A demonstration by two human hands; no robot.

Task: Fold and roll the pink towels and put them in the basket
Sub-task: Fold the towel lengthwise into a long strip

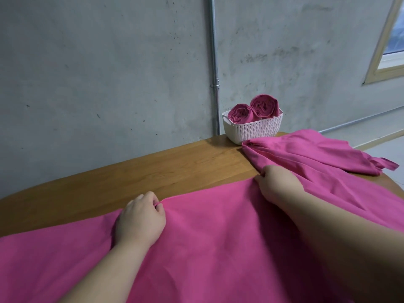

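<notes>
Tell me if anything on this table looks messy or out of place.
Only the spare pink towel by the white basket: it lies crumpled, one corner hanging off the table. Nothing looks spilled or damaged.

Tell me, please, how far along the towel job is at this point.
Done: two rolled towels sit in the white basket. In hand: the left hand and right hand each pinch the far edge of a spread towel lying on the wooden table. Left: folding, rolling and basketing that one, then what looks like another unfolded towel bunched beside the basket.
</notes>
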